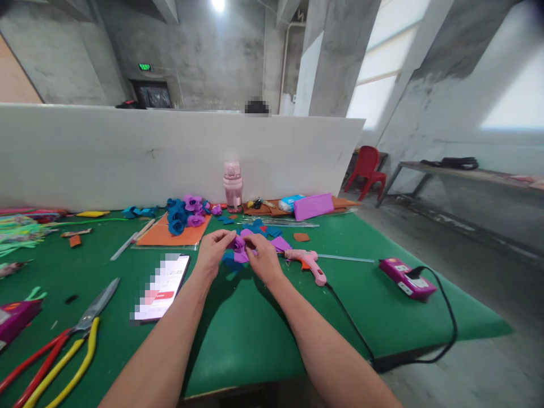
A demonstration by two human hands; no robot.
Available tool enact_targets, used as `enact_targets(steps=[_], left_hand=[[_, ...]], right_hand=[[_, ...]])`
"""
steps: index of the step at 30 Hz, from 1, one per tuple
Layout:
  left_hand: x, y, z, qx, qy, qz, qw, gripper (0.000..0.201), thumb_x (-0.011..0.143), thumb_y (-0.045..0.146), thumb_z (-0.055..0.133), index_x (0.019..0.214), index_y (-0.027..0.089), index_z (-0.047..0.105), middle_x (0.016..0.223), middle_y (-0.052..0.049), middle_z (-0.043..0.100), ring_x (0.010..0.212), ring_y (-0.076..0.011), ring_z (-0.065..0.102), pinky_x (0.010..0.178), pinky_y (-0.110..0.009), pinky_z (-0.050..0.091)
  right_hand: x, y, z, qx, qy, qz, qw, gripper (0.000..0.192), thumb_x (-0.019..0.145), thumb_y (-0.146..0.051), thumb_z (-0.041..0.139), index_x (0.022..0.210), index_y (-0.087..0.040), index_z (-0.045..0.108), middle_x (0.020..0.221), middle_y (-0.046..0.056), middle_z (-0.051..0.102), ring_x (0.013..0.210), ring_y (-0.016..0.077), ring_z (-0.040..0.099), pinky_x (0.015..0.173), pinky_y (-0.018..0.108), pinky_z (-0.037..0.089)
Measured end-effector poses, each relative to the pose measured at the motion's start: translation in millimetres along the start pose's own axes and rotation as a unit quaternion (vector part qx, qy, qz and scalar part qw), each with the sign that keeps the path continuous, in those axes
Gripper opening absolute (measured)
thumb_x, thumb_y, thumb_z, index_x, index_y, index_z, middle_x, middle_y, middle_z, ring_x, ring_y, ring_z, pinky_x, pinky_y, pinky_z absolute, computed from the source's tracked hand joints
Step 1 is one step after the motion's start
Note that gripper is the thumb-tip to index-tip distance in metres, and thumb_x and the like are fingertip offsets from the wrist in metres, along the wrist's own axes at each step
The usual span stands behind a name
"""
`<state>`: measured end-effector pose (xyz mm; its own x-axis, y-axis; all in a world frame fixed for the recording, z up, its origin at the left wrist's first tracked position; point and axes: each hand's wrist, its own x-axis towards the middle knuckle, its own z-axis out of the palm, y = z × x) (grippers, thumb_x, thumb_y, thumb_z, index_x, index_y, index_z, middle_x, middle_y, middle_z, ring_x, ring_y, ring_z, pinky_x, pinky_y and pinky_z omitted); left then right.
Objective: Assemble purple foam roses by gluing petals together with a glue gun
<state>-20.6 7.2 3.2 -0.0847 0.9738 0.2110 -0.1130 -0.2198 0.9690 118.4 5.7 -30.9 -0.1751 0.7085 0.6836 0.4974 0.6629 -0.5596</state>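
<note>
Between my two hands is a small purple felt flower (239, 247), with rolled petals at its middle. My left hand (213, 249) pinches its left side between thumb and fingertips. On the other side my right hand (262, 258) also has its fingers closed on the flower's edge. Blue and purple felt pieces (280, 244) lie behind and beside the hands. Just right of my right hand rests a pink hot glue gun (308, 262), a clear glue stick behind it and a black cord running off.
Scissors (91, 311) and a phone (165, 289) lie at left. Finished blue and purple flowers (193, 211) sit on an orange felt sheet (165, 233). A pink bottle (233, 187) stands by the white partition (170, 153). A purple power strip (406, 277) is near the right edge.
</note>
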Motion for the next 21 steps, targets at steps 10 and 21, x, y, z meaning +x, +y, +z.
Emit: enact_targets(steps=[10, 21], left_hand=[[2.0, 0.3, -4.0, -0.021, 0.058, 0.006, 0.998, 0.027, 0.063, 0.041, 0.068, 0.072, 0.016, 0.069, 0.070, -0.003, 0.065, 0.063, -0.0127, 0.054, 0.062, -0.024, 0.041], [0.6, -4.9, -0.8, 0.012, -0.004, -0.007, 1.000, 0.028, 0.064, 0.043, 0.068, 0.068, 0.015, 0.068, 0.068, -0.004, 0.065, 0.064, -0.0143, 0.056, 0.064, -0.027, 0.042]], right_hand=[[1.0, 2.8, 7.0, 0.180, 0.018, 0.126, 0.975, 0.015, 0.073, -0.024, 0.053, 0.085, -0.018, 0.060, 0.077, 0.001, 0.062, 0.070, 0.0150, 0.057, 0.067, 0.026, 0.046], [0.7, 1.4, 5.0, 0.153, 0.031, 0.104, 0.982, 0.018, 0.072, -0.017, 0.048, 0.085, -0.018, 0.060, 0.077, 0.001, 0.062, 0.069, 0.0142, 0.056, 0.067, 0.026, 0.046]])
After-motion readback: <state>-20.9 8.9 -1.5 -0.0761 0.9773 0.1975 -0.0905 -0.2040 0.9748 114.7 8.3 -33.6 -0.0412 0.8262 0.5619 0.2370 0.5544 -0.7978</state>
